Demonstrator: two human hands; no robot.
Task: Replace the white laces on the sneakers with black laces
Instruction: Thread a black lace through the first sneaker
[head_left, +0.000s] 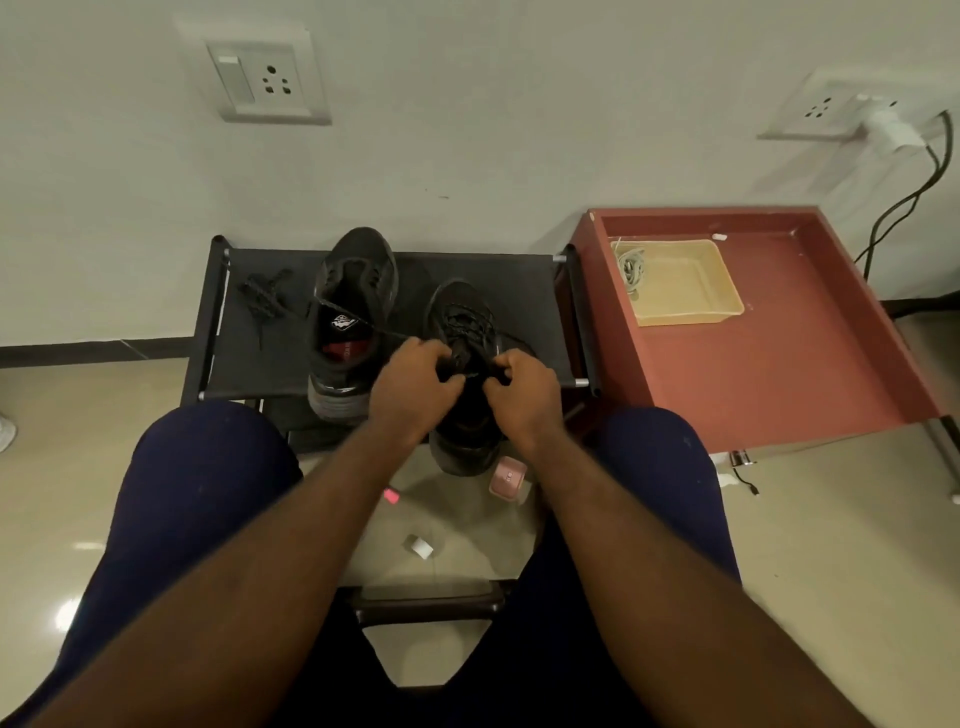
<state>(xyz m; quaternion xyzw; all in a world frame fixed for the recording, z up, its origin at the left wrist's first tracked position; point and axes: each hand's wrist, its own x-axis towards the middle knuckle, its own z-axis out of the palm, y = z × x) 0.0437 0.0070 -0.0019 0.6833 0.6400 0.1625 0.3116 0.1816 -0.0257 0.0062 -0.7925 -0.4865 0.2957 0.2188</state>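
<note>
At the bench's (519, 291) front edge, left hand (415, 382) and right hand (524, 387) each pinch the black lace (465, 318) over the near sneaker (467, 447). The lace looks soft, limp and light, best held close to its stiff tip. Fingers (441, 358) hide the eyelets; black on black blurs the threading.

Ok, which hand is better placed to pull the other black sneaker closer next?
Probably left: the left hand sits beside that black sneaker, while the right hand is farther, over the sneaker being laced.
</note>
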